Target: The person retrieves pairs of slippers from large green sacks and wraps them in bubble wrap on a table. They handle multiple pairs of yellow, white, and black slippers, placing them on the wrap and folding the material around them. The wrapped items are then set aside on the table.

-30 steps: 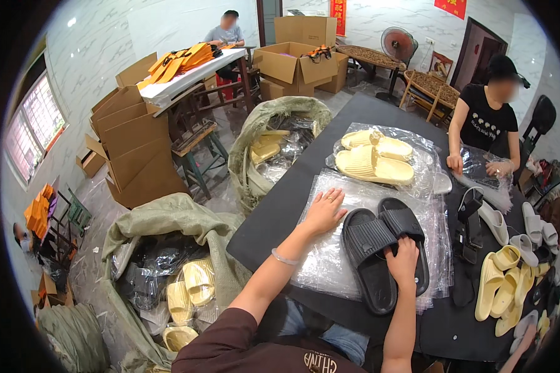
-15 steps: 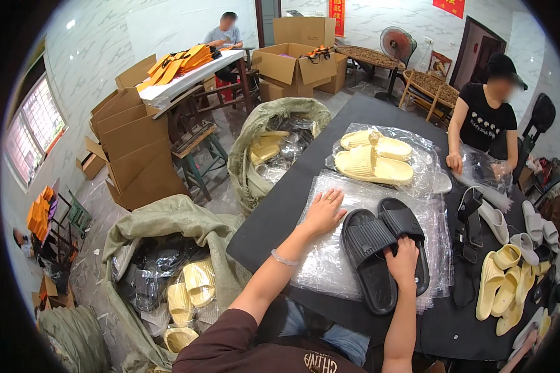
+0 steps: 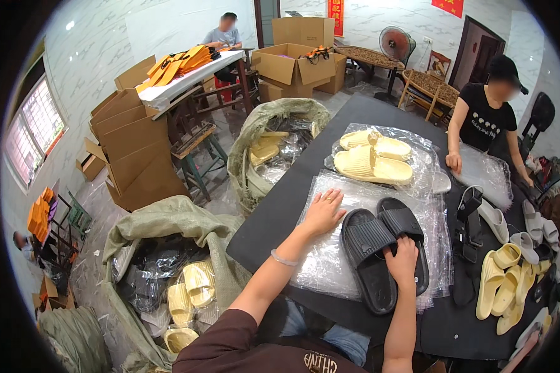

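Observation:
A pair of black slide slippers (image 3: 367, 248) lies side by side on a stack of clear plastic bags (image 3: 320, 264) at the table's near edge. My right hand (image 3: 403, 258) is closed on the right-hand slipper of the pair, its fingers reaching under the strap and partly hidden. Flat on the bags, left of the slippers, rests my left hand (image 3: 325, 212), fingers stretched out and holding nothing. Just beyond the stack, a pair of pale yellow slippers (image 3: 376, 166) sits on or in clear plastic.
Loose yellow slippers (image 3: 507, 289) and white slippers (image 3: 493, 222) crowd the table's right side. Across it stands a co-worker (image 3: 486, 121) beside more plastic bags (image 3: 488, 177). Open woven sacks (image 3: 168, 217) with bagged slippers stand left of the table (image 3: 264, 233).
The co-worker's hand at the far right has moved outward to the right, away from the plastic bags, which now lie flatter. My hands and the black slippers have stayed in place.

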{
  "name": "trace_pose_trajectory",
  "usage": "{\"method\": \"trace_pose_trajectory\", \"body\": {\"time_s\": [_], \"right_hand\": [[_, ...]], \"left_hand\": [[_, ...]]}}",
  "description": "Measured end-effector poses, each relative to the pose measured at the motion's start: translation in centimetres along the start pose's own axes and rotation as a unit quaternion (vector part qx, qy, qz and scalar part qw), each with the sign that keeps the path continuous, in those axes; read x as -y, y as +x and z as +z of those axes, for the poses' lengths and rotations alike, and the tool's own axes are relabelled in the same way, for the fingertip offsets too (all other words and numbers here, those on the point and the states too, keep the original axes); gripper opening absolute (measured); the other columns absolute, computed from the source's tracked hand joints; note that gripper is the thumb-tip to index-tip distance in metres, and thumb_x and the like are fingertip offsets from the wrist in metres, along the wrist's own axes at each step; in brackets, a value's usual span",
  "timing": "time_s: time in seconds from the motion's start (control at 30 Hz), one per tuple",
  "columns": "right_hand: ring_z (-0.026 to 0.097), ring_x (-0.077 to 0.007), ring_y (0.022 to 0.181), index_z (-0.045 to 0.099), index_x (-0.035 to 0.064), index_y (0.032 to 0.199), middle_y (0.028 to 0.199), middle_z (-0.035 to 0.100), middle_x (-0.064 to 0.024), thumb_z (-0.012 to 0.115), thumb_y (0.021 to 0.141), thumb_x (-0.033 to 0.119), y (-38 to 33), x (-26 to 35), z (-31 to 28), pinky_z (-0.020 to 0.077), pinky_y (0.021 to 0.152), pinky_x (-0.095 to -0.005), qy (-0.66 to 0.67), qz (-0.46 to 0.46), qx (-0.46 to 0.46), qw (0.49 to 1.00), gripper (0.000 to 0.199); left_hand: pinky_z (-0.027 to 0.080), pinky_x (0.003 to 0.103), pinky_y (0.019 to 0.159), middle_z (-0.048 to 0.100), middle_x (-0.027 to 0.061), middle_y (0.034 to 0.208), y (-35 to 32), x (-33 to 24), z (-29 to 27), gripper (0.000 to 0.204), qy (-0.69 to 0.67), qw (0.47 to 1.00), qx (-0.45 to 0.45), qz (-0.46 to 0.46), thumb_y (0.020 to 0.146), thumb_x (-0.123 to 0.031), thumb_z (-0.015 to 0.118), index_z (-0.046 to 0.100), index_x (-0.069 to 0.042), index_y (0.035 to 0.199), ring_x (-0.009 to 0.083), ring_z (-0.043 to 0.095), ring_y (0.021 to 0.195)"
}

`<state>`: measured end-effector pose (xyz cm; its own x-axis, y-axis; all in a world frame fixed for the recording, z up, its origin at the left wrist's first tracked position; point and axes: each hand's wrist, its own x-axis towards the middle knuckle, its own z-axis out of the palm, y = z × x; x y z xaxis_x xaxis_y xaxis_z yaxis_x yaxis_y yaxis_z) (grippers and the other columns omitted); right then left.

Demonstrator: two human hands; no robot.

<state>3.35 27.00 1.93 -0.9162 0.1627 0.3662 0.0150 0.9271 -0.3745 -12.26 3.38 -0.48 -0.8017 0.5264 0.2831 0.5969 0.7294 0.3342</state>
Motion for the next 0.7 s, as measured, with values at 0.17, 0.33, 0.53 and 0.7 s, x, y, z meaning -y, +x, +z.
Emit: {"method": "trace_pose_trajectory", "body": {"time_s": [0.17, 0.33, 0.53, 0.7], "right_hand": [[0.047, -0.0338, 0.110, 0.058, -0.0064, 0.103, 0.118, 0.055, -0.0171, 0.066, 0.075, 0.024, 0.0, 0.1, 0.0, 0.0343, 0.096, -0.0443, 0.002, -0.002, -0.002, 1.000, 0.042], [0.048, -0.0338, 0.109, 0.058, -0.0060, 0.102, 0.116, 0.056, -0.0172, 0.067, 0.074, 0.024, -0.2, 0.2, -0.1, 0.0349, 0.095, -0.0439, 0.000, -0.006, -0.004, 1.000, 0.042], [0.050, -0.0342, 0.107, 0.061, -0.0026, 0.095, 0.107, 0.059, -0.0177, 0.067, 0.073, 0.025, 0.0, 0.6, -0.5, 0.0383, 0.090, -0.0460, -0.017, -0.016, -0.015, 1.000, 0.036], [0.050, -0.0310, 0.108, 0.062, -0.0003, 0.098, 0.112, 0.058, -0.0130, 0.068, 0.074, 0.029, -0.3, -0.4, -0.1, 0.0369, 0.093, -0.0430, -0.019, -0.019, -0.058, 0.998, 0.038]], "left_hand": [[0.021, 0.043, 0.112, 0.037, 0.0128, 0.145, 0.0, 0.0, -0.1, 0.053, -0.001, 1.000, -0.004, 0.000, 0.096, -0.039, 0.043, 0.041, -0.004, 0.136, 0.0270, 0.027, 0.138], [0.022, 0.044, 0.112, 0.037, 0.0141, 0.144, -0.3, -0.3, -0.3, 0.052, -0.002, 1.000, -0.007, 0.003, 0.095, -0.037, 0.044, 0.042, -0.004, 0.135, 0.0276, 0.029, 0.137], [0.029, 0.044, 0.107, 0.041, 0.0187, 0.140, 0.1, -0.1, -0.3, 0.059, -0.075, 0.996, -0.050, -0.027, 0.088, -0.030, 0.059, 0.039, -0.002, 0.136, 0.0321, 0.041, 0.128], [0.029, 0.044, 0.108, 0.022, 0.0210, 0.149, 0.9, -2.7, -5.9, 0.075, -0.895, 0.421, -0.120, 0.085, 0.093, -0.032, 0.054, 0.006, -0.018, 0.149, 0.0359, 0.037, 0.130]]}}
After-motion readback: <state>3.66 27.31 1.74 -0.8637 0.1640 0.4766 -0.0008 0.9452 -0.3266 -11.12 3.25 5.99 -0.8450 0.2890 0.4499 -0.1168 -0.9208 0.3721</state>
